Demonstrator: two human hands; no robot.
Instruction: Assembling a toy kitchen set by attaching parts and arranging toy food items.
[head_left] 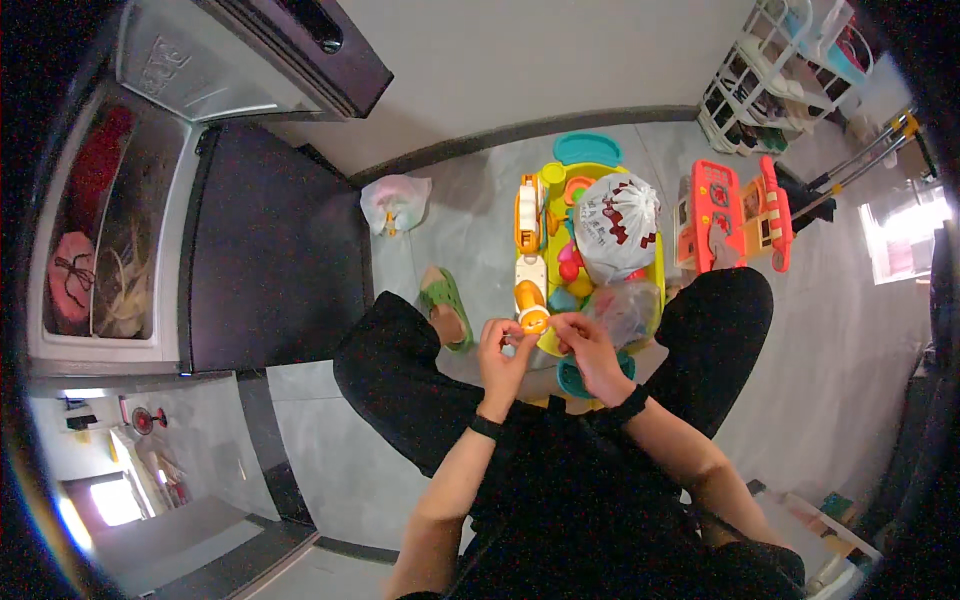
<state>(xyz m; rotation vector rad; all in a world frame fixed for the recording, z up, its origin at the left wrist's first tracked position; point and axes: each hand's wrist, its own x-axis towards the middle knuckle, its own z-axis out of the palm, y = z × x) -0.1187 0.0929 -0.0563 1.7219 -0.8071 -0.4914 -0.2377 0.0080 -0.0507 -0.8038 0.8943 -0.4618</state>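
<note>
An orange and white toy piece (533, 319) with a round end stands at the near left corner of a yellow-green plastic toy tub (660, 262). My left hand (503, 352) is closed at its left side, thumb and fingers pinching the edge. From the right, my right hand (590, 352) brings thumb and forefinger together close to the round end; anything in that pinch is too small to make out. Inside the tub lie a knotted white plastic bag (615, 228), a clear plastic bag (624, 310) and several colourful toy pieces. Along its left edge sits an orange and white toy part (528, 213).
Teal handles (588, 149) stick out from the tub's far end. To its right stands a red toy kitchen set (722, 215); a tied plastic bag (396, 203) lies left. An open chest freezer (110, 230) is at far left, a white shelf rack (775, 75) at back right.
</note>
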